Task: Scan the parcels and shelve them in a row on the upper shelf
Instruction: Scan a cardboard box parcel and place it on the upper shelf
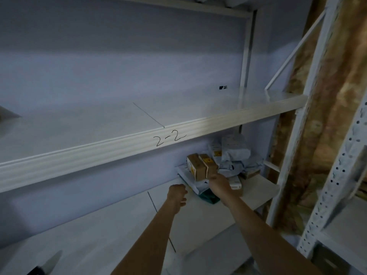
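A pile of parcels lies at the right end of the lower shelf (123, 231): two small brown cardboard boxes (198, 165) side by side, grey plastic mailer bags (234, 155) behind and right of them, flat white packets (200, 185) underneath. My right hand (219, 182) reaches to the front of the right-hand brown box (208, 162); its fingers touch the box, and the grip is hidden from me. My left hand (177, 195) hovers over the lower shelf just left of the pile, fingers curled, holding nothing. The upper shelf (119, 124), marked "2-2" on its front edge, is bare here.
A white upright post (290, 155) bounds the shelves on the right, with a diagonal brace above. A second perforated rack (337, 185) stands further right. A dark object (37, 269) shows at the bottom left edge. A small black tag (222, 87) sits at the back of the upper shelf.
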Demonstrator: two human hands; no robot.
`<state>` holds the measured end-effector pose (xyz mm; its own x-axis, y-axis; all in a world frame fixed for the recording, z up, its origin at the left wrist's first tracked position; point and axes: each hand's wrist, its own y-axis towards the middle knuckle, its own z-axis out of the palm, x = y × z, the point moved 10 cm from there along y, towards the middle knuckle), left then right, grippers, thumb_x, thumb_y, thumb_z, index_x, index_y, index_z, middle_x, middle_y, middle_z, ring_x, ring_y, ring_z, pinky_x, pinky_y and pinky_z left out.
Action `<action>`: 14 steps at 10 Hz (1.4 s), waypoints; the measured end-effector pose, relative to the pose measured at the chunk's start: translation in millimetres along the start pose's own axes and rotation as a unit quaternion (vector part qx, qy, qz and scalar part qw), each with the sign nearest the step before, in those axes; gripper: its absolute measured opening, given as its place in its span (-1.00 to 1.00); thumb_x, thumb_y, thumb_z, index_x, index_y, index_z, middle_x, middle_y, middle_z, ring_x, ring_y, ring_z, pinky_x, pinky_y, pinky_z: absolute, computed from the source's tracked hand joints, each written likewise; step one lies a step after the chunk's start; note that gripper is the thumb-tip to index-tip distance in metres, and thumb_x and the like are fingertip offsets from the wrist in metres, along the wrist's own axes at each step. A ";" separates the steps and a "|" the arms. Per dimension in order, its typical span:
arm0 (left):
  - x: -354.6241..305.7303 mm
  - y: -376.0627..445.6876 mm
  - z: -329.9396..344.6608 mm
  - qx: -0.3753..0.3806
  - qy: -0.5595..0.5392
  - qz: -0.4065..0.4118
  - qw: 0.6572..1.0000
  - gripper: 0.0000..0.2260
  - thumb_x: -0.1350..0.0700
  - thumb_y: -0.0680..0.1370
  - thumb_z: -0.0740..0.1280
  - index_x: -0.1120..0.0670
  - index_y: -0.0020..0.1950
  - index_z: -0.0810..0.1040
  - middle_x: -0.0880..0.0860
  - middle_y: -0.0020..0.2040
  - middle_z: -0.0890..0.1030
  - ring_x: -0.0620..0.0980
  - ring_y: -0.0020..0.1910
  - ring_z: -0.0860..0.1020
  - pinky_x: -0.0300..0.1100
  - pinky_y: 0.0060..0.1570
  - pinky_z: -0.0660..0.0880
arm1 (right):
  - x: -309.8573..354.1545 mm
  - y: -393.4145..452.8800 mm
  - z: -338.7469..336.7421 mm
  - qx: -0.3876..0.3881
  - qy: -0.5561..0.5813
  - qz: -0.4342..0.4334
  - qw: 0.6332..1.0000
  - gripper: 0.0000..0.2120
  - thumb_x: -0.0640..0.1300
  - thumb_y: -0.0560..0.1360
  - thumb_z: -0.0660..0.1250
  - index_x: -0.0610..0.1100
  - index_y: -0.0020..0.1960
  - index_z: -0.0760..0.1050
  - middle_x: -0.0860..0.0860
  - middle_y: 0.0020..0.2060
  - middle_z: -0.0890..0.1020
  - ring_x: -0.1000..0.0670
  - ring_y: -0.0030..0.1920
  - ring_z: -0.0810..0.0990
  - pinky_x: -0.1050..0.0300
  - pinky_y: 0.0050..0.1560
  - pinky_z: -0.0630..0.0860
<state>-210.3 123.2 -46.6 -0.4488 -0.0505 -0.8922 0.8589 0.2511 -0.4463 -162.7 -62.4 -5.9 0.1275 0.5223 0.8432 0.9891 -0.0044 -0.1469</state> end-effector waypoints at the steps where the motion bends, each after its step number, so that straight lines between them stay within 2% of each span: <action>1: -6.5 32.9 15.3 0.017 -0.029 -0.006 0.999 -0.69 0.11 0.64 0.17 0.21 0.33 0.47 0.16 0.23 0.55 0.18 0.08 0.51 -0.06 0.01 0.48 | 6.8 34.5 6.7 -0.006 -0.023 -0.023 0.999 -0.90 -0.17 0.62 0.13 -0.03 -0.06 0.34 0.03 -0.18 0.43 0.03 -0.19 0.39 0.16 -0.14 0.31; 2: -16.5 69.7 25.7 0.031 -0.083 -0.005 0.996 -0.70 0.10 0.64 0.19 0.21 0.32 0.45 0.15 0.16 0.53 0.10 -0.02 0.52 -0.08 -0.01 0.50 | 15.0 78.9 17.6 0.001 -0.075 -0.064 0.995 -0.85 -0.23 0.60 0.18 0.01 -0.02 0.40 0.07 -0.12 0.48 0.10 -0.17 0.46 0.28 -0.15 0.39; 3: -26.3 104.9 32.1 0.054 -0.122 -0.009 0.991 -0.72 0.06 0.65 0.20 0.17 0.29 0.45 0.15 0.15 0.52 0.05 -0.12 0.51 -0.15 -0.21 0.49 | 26.6 113.1 20.4 -0.031 -0.108 -0.086 0.990 -0.80 -0.26 0.62 0.17 -0.19 0.11 0.55 -0.10 0.08 0.58 -0.10 0.11 0.54 0.07 0.09 0.45; 4: -28.2 137.1 38.7 0.075 -0.158 -0.031 0.984 -0.83 0.03 0.66 0.18 0.09 0.10 0.48 0.10 -0.01 0.51 0.01 -0.26 0.49 -0.24 -0.40 0.45 | 23.0 159.8 37.8 -0.036 -0.172 -0.082 0.981 -0.61 -0.11 0.62 0.08 0.02 -0.39 0.25 0.05 -0.40 0.35 -0.03 -0.25 0.41 0.06 -0.14 0.30; 5: -30.3 167.6 44.0 0.070 -0.183 -0.065 0.979 -0.80 0.08 0.66 0.16 0.03 -0.14 0.44 0.02 -0.18 0.45 -0.11 -0.44 0.45 -0.31 -0.54 0.40 | -1.8 208.7 49.8 -0.025 -0.193 -0.029 0.980 -0.61 -0.10 0.63 0.09 -0.19 -0.31 0.49 -0.11 -0.27 0.60 -0.13 -0.18 0.58 0.01 -0.08 0.60; 6: -27.3 194.7 56.7 0.079 -0.144 -0.072 0.984 -0.89 0.03 0.63 0.20 -0.09 -0.09 0.44 -0.06 -0.07 0.46 -0.10 -0.16 0.48 -0.12 -0.18 0.52 | 10.4 210.4 46.4 -0.015 -0.190 -0.040 0.981 -0.65 -0.08 0.62 0.17 -0.25 0.24 0.57 -0.14 0.17 0.62 -0.22 0.19 0.58 -0.14 0.27 0.49; 7: -26.6 203.7 72.3 0.099 -0.119 -0.071 0.985 -0.86 0.00 0.64 0.23 -0.02 -0.07 0.50 -0.02 -0.10 0.45 -0.05 -0.16 0.46 -0.12 -0.20 0.41 | 17.0 212.1 46.3 -0.001 -0.174 -0.044 0.984 -0.80 -0.01 0.59 0.18 -0.04 0.04 0.54 -0.10 0.10 0.61 -0.19 0.20 0.57 -0.09 0.28 0.49; 8: -34.2 195.1 85.2 0.095 -0.097 -0.082 0.987 -0.73 -0.08 0.59 0.32 0.09 0.11 0.54 0.08 0.09 0.52 0.07 0.07 0.51 -0.13 -0.21 0.53 | 5.2 227.2 52.9 0.022 -0.184 -0.030 0.982 -0.69 -0.01 0.60 0.13 -0.16 -0.01 0.58 -0.17 -0.04 0.63 -0.20 0.03 0.62 -0.09 0.15 0.59; 9: -37.4 192.4 88.7 0.072 -0.069 -0.085 0.991 -0.69 -0.07 0.52 0.39 0.11 0.13 0.54 0.07 0.08 0.54 0.01 -0.11 0.48 -0.22 -0.26 0.54 | 12.0 220.6 48.4 0.028 -0.201 -0.028 0.979 -0.67 -0.06 0.60 0.13 -0.23 0.05 0.59 -0.12 -0.12 0.62 -0.14 -0.06 0.61 -0.01 0.08 0.61; 10: -38.7 190.5 85.6 0.045 -0.052 -0.090 0.994 -0.42 -0.09 0.41 0.43 0.15 0.36 0.47 0.08 0.31 0.48 0.05 0.07 0.43 -0.06 0.15 0.45 | 13.0 218.2 47.3 0.040 -0.227 -0.013 0.973 -0.59 0.11 0.57 0.08 -0.13 0.02 0.59 -0.05 -0.11 0.61 -0.10 -0.05 0.61 0.03 0.08 0.62; 11: -42.4 185.8 79.3 0.007 -0.075 -0.080 0.994 -0.62 -0.01 0.61 0.26 0.18 0.34 0.45 0.15 0.33 0.49 0.06 -0.02 0.46 -0.02 0.03 0.47 | 13.2 217.7 49.3 0.062 -0.215 -0.018 0.974 -0.44 0.29 0.53 0.02 -0.03 0.24 0.54 -0.06 0.12 0.61 -0.12 0.10 0.58 0.02 0.19 0.55; 12: -38.7 182.6 71.6 -0.010 -0.097 -0.050 0.994 -0.77 0.03 0.62 0.22 0.13 0.21 0.39 0.21 0.23 0.51 0.14 -0.01 0.52 0.05 -0.04 0.52 | 9.7 207.0 56.8 0.114 -0.183 -0.024 0.976 -0.35 0.37 0.51 0.05 0.06 0.48 0.33 -0.10 0.24 0.57 -0.15 0.14 0.57 -0.04 0.20 0.55; 13: -33.1 173.7 68.7 0.015 -0.142 -0.009 0.990 -0.77 0.10 0.57 0.33 0.09 0.17 0.39 0.19 0.02 0.55 0.09 -0.12 0.56 -0.04 -0.18 0.60 | 0.0 198.2 52.4 0.083 -0.125 0.007 0.989 -0.26 0.48 0.43 0.14 -0.08 0.29 0.50 -0.09 0.06 0.63 -0.07 -0.03 0.59 0.02 0.10 0.60; 14: -33.1 156.5 60.0 0.033 -0.174 0.053 0.983 -0.59 0.16 0.41 0.51 0.02 0.17 0.43 0.19 -0.01 0.60 0.11 -0.13 0.62 -0.09 -0.26 0.62 | -14.2 180.8 75.8 0.172 0.027 0.088 0.981 -0.27 0.33 0.47 0.34 -0.17 0.42 0.41 -0.16 0.20 0.60 -0.11 0.02 0.58 0.02 0.10 0.55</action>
<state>-46.3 106.2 -91.1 -0.2546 -0.3588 -0.8980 0.9157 0.2091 -0.3432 8.9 -6.0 -83.6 0.3067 0.4924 0.8145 0.8696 0.2030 -0.4502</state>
